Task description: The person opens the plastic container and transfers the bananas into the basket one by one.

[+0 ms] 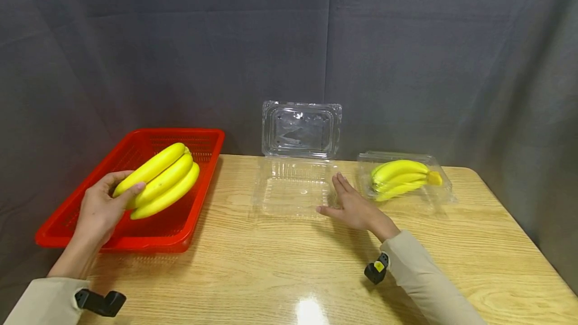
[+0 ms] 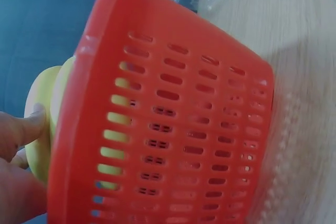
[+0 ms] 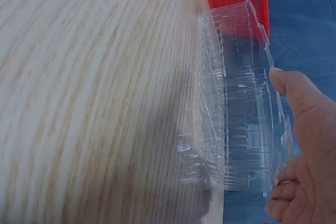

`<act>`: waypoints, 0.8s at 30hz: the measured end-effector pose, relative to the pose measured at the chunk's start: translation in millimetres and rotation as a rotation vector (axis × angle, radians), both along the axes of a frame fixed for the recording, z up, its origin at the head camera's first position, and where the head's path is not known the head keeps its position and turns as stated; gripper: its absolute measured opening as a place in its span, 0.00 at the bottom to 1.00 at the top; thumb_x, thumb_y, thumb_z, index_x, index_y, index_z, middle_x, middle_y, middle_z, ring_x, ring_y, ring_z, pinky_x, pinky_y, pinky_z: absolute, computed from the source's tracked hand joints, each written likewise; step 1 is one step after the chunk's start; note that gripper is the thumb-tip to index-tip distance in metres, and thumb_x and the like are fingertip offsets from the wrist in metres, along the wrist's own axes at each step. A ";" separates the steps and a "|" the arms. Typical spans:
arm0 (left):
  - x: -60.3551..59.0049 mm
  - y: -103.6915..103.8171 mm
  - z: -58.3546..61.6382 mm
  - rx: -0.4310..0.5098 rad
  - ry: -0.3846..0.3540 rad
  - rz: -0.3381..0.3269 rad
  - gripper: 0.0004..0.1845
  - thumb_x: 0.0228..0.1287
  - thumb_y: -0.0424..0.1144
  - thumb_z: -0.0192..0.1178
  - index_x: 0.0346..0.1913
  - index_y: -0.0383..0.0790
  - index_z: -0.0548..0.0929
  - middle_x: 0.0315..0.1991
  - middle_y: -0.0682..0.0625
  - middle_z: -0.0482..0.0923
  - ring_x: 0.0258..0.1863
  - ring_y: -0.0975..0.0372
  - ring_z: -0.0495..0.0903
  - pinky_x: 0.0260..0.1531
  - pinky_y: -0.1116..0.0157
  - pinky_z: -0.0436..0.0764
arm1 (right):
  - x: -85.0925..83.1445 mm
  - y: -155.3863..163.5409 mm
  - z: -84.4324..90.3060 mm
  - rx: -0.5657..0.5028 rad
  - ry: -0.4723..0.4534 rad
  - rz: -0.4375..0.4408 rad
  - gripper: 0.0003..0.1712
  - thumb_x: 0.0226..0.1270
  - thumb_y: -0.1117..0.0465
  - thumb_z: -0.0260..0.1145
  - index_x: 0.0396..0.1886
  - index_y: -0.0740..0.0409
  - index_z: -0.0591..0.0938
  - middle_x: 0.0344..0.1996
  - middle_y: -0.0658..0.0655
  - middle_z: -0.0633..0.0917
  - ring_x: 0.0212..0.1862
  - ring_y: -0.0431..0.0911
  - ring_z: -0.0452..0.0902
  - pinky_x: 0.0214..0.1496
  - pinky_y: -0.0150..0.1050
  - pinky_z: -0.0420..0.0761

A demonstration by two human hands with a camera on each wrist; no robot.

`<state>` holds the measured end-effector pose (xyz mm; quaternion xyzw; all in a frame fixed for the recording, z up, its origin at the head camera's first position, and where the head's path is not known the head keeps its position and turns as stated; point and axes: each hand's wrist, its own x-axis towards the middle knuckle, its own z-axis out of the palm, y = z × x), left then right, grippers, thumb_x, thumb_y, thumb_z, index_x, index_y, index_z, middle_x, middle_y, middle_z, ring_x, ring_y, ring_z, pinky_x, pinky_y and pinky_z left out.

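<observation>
My left hand (image 1: 99, 207) grips a bunch of yellow bananas (image 1: 158, 179), thumb on top, above the red basket (image 1: 205, 184). Through the basket's slots, the left wrist view shows part of the yellow bunch (image 2: 38, 129). At the centre of the table, a clear plastic clamshell box (image 1: 295, 204) lies with its lid (image 1: 301, 129) raised upright at the back. My right hand (image 1: 356, 209) is at the box's right side, fingers extended. Seen from the right wrist, the thumb (image 3: 283, 81) and fingertips lie along the rim of the clear box (image 3: 241, 103).
Another clear box (image 1: 444, 184) with bananas (image 1: 399, 177) inside stands to the right of my right hand. The wooden table (image 1: 253, 270) runs up to a grey curtain (image 1: 406, 54) behind. Its right edge slopes away beyond the filled box.
</observation>
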<state>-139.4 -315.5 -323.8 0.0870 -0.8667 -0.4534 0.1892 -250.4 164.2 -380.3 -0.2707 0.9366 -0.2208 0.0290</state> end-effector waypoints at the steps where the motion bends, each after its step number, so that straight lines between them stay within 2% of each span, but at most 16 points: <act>1: -0.3 -1.1 -1.0 -0.004 -0.008 -0.003 0.30 0.68 0.46 0.60 0.65 0.28 0.69 0.51 0.40 0.70 0.36 0.60 0.71 0.30 0.78 0.77 | 0.0 -0.2 0.1 0.001 0.000 -0.001 0.59 0.66 0.33 0.57 0.74 0.74 0.45 0.74 0.68 0.40 0.74 0.59 0.36 0.72 0.53 0.46; 8: -2.1 -8.6 -5.2 -0.019 -0.033 -0.051 0.30 0.68 0.46 0.60 0.63 0.27 0.68 0.52 0.38 0.70 0.35 0.63 0.72 0.30 0.76 0.78 | -0.1 -0.2 -0.3 0.004 0.002 -0.002 0.60 0.65 0.31 0.57 0.73 0.74 0.45 0.74 0.69 0.40 0.74 0.60 0.38 0.71 0.54 0.48; 14: -4.5 -13.4 -7.3 -0.026 -0.068 -0.103 0.30 0.67 0.45 0.61 0.62 0.26 0.69 0.53 0.37 0.69 0.34 0.63 0.74 0.31 0.74 0.79 | -0.1 -0.3 -0.5 0.007 0.003 -0.005 0.60 0.66 0.32 0.57 0.74 0.73 0.44 0.74 0.69 0.41 0.74 0.60 0.38 0.71 0.54 0.48; 24: -9.3 -20.2 -11.6 -0.027 -0.150 -0.124 0.31 0.67 0.45 0.62 0.62 0.24 0.67 0.53 0.33 0.67 0.42 0.49 0.70 0.32 0.76 0.78 | 0.2 -0.2 -0.1 0.005 0.001 -0.006 0.60 0.65 0.32 0.57 0.74 0.73 0.44 0.74 0.69 0.41 0.74 0.60 0.37 0.71 0.54 0.48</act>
